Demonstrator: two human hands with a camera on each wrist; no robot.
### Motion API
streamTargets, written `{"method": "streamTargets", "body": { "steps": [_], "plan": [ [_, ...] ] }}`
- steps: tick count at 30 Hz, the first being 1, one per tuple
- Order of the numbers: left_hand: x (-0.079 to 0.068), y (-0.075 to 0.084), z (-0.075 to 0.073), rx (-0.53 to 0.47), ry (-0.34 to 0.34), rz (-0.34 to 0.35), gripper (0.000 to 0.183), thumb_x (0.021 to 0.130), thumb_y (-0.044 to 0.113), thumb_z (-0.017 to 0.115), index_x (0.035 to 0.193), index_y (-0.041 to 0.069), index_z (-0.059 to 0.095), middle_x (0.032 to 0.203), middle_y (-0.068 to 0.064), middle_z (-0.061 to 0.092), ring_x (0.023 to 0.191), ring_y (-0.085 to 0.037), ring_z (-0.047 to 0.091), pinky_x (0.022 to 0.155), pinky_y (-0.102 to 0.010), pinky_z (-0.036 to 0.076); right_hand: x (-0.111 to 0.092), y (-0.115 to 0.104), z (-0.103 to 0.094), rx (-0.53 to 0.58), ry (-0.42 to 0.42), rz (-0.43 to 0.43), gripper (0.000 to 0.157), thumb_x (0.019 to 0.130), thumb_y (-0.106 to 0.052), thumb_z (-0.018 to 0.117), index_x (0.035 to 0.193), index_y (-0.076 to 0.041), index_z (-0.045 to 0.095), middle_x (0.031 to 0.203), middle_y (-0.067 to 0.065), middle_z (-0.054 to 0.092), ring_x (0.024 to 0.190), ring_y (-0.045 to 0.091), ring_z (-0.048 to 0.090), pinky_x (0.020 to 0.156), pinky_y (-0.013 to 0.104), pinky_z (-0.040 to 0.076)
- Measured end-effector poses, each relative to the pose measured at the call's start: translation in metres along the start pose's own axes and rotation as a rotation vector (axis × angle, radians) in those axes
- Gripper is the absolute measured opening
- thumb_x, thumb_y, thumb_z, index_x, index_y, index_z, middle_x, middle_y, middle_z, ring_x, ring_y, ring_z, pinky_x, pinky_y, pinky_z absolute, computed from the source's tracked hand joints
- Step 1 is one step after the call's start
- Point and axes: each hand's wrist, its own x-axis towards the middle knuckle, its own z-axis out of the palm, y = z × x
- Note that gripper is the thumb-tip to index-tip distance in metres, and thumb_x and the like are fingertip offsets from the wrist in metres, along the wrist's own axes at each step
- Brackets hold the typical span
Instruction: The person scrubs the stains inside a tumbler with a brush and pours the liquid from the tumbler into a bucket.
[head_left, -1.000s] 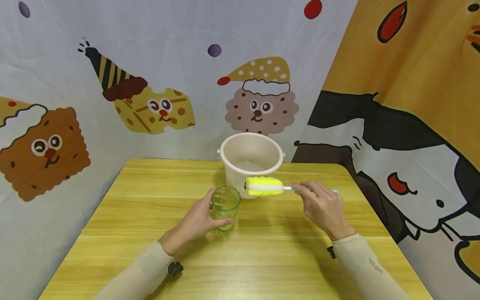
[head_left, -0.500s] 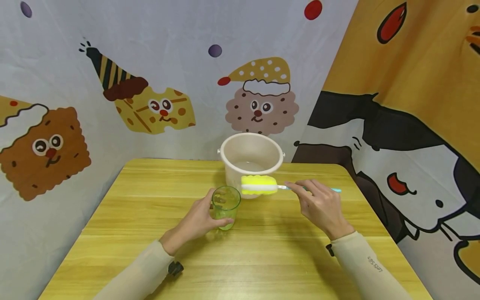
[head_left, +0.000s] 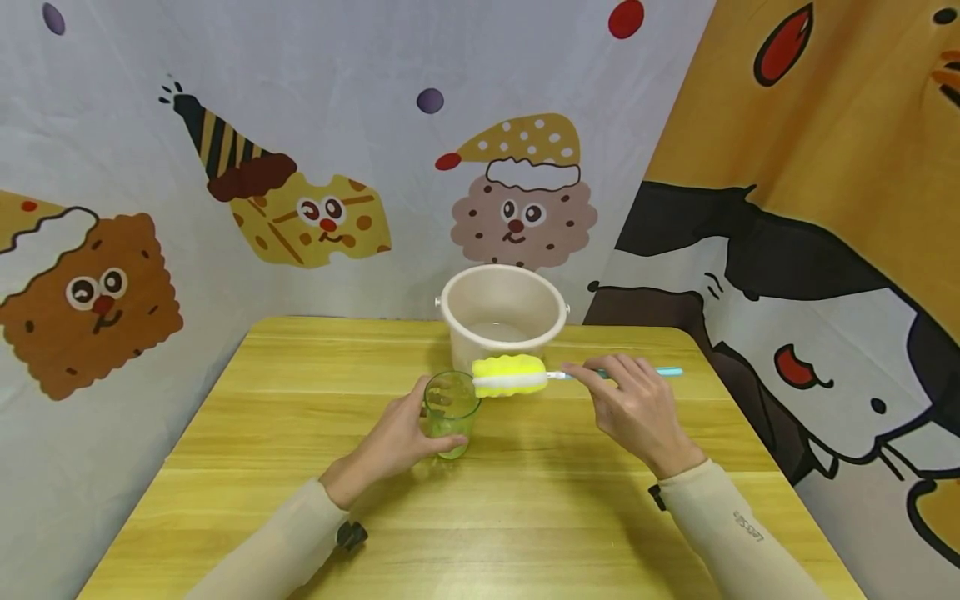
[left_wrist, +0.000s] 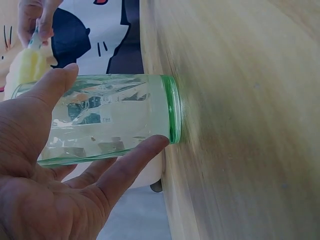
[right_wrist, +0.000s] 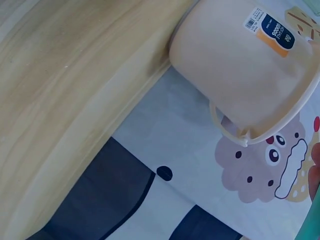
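on the table, near the middle: green glass tumbler (head_left: pixel 451 414) stands upright, mouth up, base on the wood.
left hand (head_left: pixel 390 446): wrapped round the tumbler's side, thumb and fingers curled on the glass (left_wrist: pixel 105 117).
right hand (head_left: pixel 637 408): pinches the blue handle of a sponge bottle brush (head_left: pixel 510 375).
brush axis: lies roughly level, left to right; yellow-and-white sponge head points toward the person's left, its tip just over the tumbler's rim.
surface: yellow wooden table (head_left: pixel 525 517) with visible grain.
room: cloth backdrop (head_left: pixel 225 125) printed with cartoon biscuits; a yellow and black-and-white cartoon panel on the right.
nearby: beige plastic bucket (head_left: pixel 502 321) stands behind the tumbler and brush, near the far edge, a barcode label on its wall (right_wrist: pixel 270 30).
in the way: nothing lies between sponge head and tumbler mouth.
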Motion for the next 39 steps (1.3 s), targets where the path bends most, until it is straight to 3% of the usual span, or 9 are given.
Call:
{"method": "streamTargets", "body": {
  "steps": [6,12,17,32,39],
  "plan": [
    [0.0,0.0,0.0,-0.002,-0.002,-0.01,0.09,0.09,0.039,0.104,0.16,0.014,0.053,0.146,-0.013,0.079,0.128,-0.034,0.079,0.104,-0.048,0.072,0.007,-0.002,0.0,0.0,0.001,-0.019,0.051,0.099,0.004,0.069,0.14,-0.021,0.085,0.106,0.01,0.082,0.091,0.035,0.077,0.079,0.054,0.069],
    [0.0,0.0,0.0,-0.007,-0.004,-0.016,0.088,0.091,0.039,0.104,0.159,0.016,0.054,0.146,-0.014,0.079,0.127,-0.032,0.08,0.102,-0.046,0.072,0.016,-0.006,0.0,-0.003,0.006,-0.044,0.033,0.116,-0.011,0.06,0.136,-0.019,0.086,0.106,0.01,0.082,0.089,0.033,0.078,0.075,0.052,0.069],
    [-0.001,0.002,0.0,-0.012,-0.008,-0.015,0.087,0.091,0.04,0.104,0.158,0.016,0.054,0.146,-0.015,0.079,0.128,-0.031,0.08,0.103,-0.048,0.072,0.022,-0.008,0.0,-0.004,-0.01,-0.054,0.034,0.121,-0.021,0.055,0.134,-0.018,0.086,0.105,0.01,0.082,0.089,0.032,0.078,0.076,0.052,0.07],
    [-0.001,0.003,-0.001,-0.017,-0.017,-0.008,0.088,0.093,0.038,0.103,0.161,0.014,0.052,0.148,-0.016,0.078,0.131,-0.033,0.079,0.107,-0.051,0.07,0.029,-0.009,0.001,-0.021,-0.002,-0.085,0.026,0.118,-0.023,0.064,0.128,-0.015,0.087,0.1,0.009,0.081,0.083,0.028,0.076,0.066,0.045,0.062],
    [-0.002,0.002,0.0,-0.019,-0.011,-0.009,0.088,0.092,0.038,0.103,0.16,0.014,0.053,0.147,-0.016,0.079,0.131,-0.034,0.078,0.108,-0.052,0.07,0.033,-0.012,-0.004,-0.025,-0.036,-0.096,0.02,0.105,-0.022,0.08,0.122,-0.014,0.087,0.098,0.007,0.081,0.083,0.026,0.076,0.067,0.044,0.061]
  ]
}}
